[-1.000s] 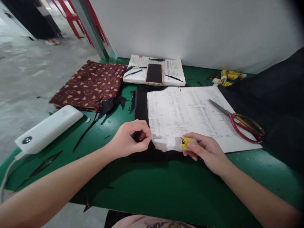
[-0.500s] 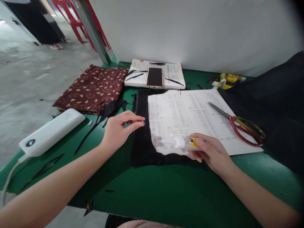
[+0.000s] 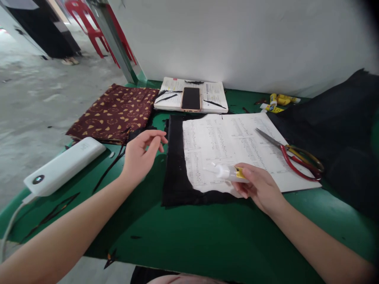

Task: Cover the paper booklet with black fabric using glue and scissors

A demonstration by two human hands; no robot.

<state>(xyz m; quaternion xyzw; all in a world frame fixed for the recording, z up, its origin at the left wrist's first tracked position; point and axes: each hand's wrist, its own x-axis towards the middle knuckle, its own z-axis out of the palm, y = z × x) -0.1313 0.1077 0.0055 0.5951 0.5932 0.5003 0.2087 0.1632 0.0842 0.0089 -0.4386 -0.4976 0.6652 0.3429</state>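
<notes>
My right hand (image 3: 260, 185) grips a small clear glue bottle (image 3: 229, 172) with a yellow label. Its white nozzle points left over the printed paper (image 3: 213, 138). My left hand (image 3: 143, 154) is off the table, fingers loosely bent and apart, with nothing visible in them. Just right of those fingers lies the black cloth (image 3: 174, 169), showing along the left and front edges of the paper on top of it. Scissors (image 3: 291, 156) with red handles rest on the paper's right side.
At the left are a white power bank (image 3: 66, 165) with a cable and a folded maroon patterned cloth (image 3: 115, 112). Behind lie an open book (image 3: 214, 94), a phone (image 3: 191, 98) and several yellow tubes (image 3: 276, 100). Dark fabric (image 3: 334, 130) covers the right; a pale wall stands behind.
My left hand has drawn back left and up from the black cloth's edge, and its pinch has loosened. The glue bottle stays in my right hand, nearly in place. The view shifted slightly.
</notes>
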